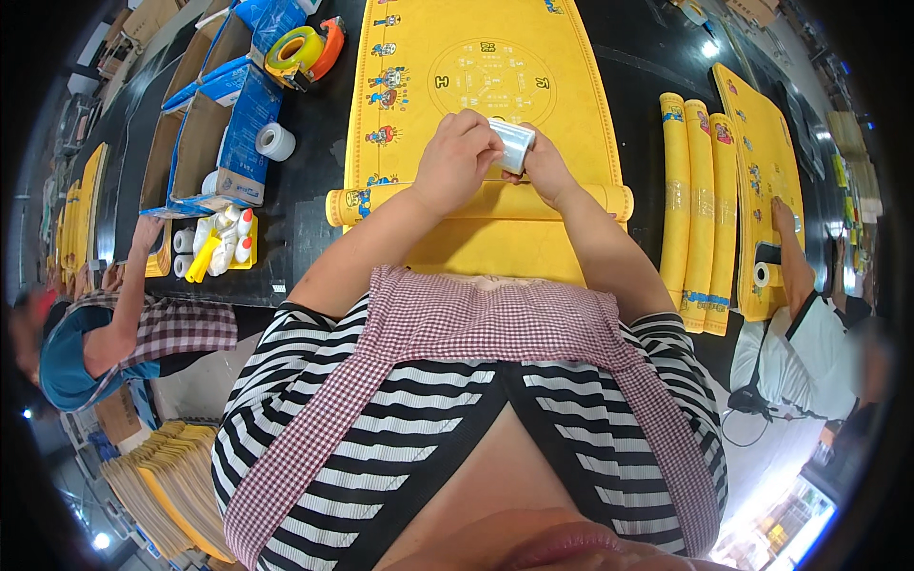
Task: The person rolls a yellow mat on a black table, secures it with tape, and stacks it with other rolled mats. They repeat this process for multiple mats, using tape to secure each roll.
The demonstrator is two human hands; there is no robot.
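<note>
In front of me a long yellow printed mat lies on the black table, its near part rolled into a tube that runs crosswise. Above this tube I hold a small roll of clear film. My right hand is closed round the roll's right side. My left hand has its fingers pinched at the roll's left side, seemingly on the film's loose edge. Both forearms reach over the tube.
To the left are blue cardboard boxes, a tape dispenser, a white roll and a yellow tray of white bottles. Rolled yellow mats lie on the right. Co-workers stand at both sides.
</note>
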